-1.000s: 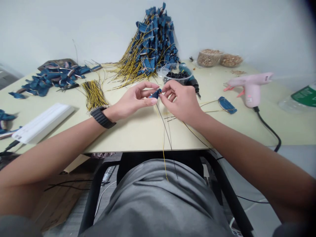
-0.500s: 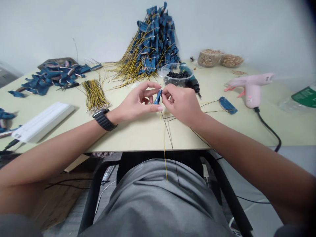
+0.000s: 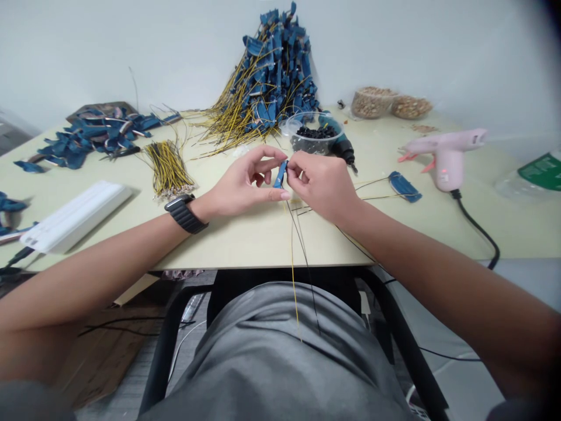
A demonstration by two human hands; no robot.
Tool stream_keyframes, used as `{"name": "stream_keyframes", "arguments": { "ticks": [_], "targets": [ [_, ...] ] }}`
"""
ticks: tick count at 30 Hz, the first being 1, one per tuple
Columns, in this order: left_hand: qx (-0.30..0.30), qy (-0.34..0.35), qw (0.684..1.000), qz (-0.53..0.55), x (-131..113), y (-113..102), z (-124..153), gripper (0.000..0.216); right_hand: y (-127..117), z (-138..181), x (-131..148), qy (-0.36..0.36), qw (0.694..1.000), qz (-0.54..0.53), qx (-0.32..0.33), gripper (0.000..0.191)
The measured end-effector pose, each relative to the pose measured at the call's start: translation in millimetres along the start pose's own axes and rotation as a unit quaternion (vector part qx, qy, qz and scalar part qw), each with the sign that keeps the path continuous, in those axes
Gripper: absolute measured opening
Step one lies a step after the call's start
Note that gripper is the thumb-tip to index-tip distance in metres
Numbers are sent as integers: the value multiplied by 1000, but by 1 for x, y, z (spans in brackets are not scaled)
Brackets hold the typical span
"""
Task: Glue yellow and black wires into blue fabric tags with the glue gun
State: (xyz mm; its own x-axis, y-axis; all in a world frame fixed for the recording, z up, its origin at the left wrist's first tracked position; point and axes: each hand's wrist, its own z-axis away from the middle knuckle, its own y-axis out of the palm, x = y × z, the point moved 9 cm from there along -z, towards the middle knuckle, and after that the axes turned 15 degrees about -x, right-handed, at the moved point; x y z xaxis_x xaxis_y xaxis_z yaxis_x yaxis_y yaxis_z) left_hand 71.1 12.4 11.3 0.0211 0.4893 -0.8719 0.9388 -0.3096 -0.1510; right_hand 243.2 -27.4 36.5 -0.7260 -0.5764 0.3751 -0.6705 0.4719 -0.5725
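Observation:
My left hand (image 3: 245,184), with a black watch on its wrist, pinches a small blue piece (image 3: 279,173) between thumb and fingers above the table's front half. My right hand (image 3: 322,184) meets it from the right, its fingertips closed on the same blue piece. A yellow wire (image 3: 293,263) and a black wire (image 3: 305,257) hang from the piece down over the table edge onto my grey shirt.
A tall heap of blue pieces with yellow wires (image 3: 269,76) stands at the back. A clear bowl of black bits (image 3: 313,133), a bundle of yellow wires (image 3: 169,166), a pink glue gun (image 3: 442,155), a loose blue piece (image 3: 403,186) and a white box (image 3: 74,215) lie around.
The blue piece has turned from lying flat to standing nearly upright between my fingers. Both hands shifted slightly down and toward me; the wires hang a little lower.

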Motion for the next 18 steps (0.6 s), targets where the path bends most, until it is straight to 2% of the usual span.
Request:
{"name": "stream_keyframes", "arguments": {
  "ticks": [4, 7, 18],
  "targets": [
    [3, 16, 1000, -16, 0, -1, -2, 89, 3, 2, -2, -55, 997, 35, -27, 17],
    [2, 13, 1000, -26, 2, -2, -3, 88, 5, 4, -2, -78, 995, 54, -24, 21],
    [3, 2, 1000, -29, 4, -4, -4, 90, 2, 4, 2, -71, 992, 102, -11, 28]
  ]
}}
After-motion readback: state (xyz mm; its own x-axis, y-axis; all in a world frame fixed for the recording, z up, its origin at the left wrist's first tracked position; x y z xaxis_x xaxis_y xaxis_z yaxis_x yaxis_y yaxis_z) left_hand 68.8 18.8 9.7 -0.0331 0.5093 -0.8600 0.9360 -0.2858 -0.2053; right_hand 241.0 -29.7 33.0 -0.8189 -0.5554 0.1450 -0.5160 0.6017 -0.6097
